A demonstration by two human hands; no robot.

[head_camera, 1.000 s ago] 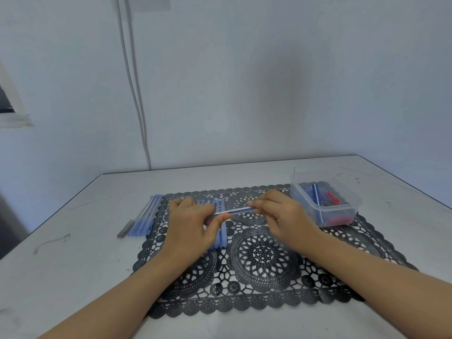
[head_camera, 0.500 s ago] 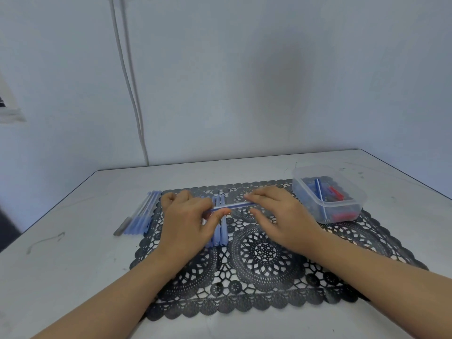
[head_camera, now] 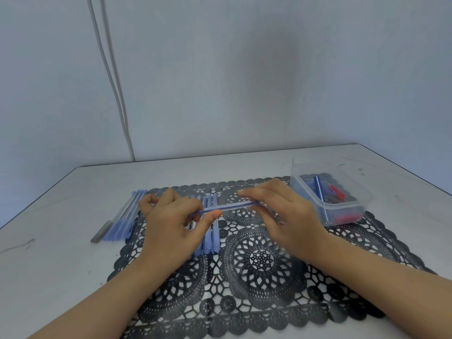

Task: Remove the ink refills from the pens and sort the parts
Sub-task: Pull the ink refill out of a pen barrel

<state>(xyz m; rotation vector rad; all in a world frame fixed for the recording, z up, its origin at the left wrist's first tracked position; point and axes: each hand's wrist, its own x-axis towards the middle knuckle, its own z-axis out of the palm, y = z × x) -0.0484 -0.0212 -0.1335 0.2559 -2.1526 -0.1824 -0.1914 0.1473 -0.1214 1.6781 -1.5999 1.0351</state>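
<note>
With both my hands, left [head_camera: 171,216] and right [head_camera: 281,211], pinching the pen [head_camera: 227,207], a jerky pull could fling the refill.

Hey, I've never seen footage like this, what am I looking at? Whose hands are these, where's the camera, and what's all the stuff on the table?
No machine here: these are a person's bare hands, filmed by one camera worn on the head, looking forward and down. The left hand and the right hand pinch the two ends of a blue pen above a black lace placemat on a pale table. Under the hands lies a row of bluish pen parts; a second bundle lies at the mat's left edge, a grey pen beside it. On the right stands a clear plastic box holding blue and red pieces.
</note>
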